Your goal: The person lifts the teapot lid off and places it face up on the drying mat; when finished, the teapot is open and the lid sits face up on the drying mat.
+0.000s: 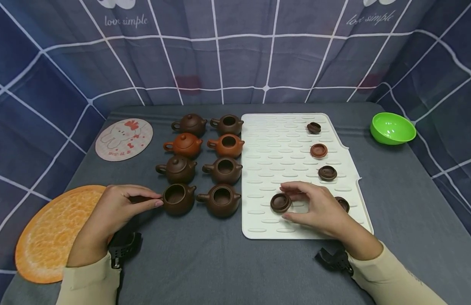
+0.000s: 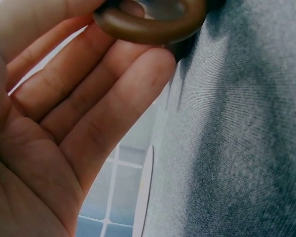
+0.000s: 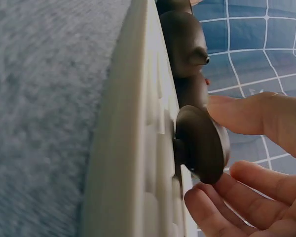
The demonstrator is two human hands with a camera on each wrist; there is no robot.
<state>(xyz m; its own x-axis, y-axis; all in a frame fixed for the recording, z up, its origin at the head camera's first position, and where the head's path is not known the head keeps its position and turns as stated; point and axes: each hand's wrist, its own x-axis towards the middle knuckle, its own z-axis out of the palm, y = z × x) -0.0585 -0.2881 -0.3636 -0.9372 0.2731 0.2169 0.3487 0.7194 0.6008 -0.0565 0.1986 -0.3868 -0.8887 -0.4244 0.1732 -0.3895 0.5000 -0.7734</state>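
Lidding looks under way, roughly three of eight teapots done. In the left column, the two dark teapots (image 1: 191, 125) (image 1: 176, 171) and the orange teapot (image 1: 183, 147) wear their lids; the near teapot (image 1: 178, 207) there is bare-mouthed, as are the four of the right column (image 1: 228, 126) (image 1: 228, 149) (image 1: 225, 176) (image 1: 222, 209). Five lids against five uncovered mouths, so the count appears to match: one in work, four others (image 1: 314, 128) (image 1: 318, 151) (image 1: 327, 173) (image 1: 343, 205) in a line down the white mat (image 1: 266, 231), the nearest partly hidden behind the wrist side of the right hand. Right hand (image 1: 319, 207) curved narrow about the near lid (image 1: 280, 203), thumb and fingers at opposite sides of its rim; lid low over the mat, knob side seemingly turned down. Whether the mat bears its weight, cannot tell. Left hand (image 1: 119, 207) pinches the handle (image 2: 158, 32) of the near teapot, which stands upright on the table (image 1: 205, 267), just past the fingertips. Lid and that teapot well apart, the right column's near teapot between them.
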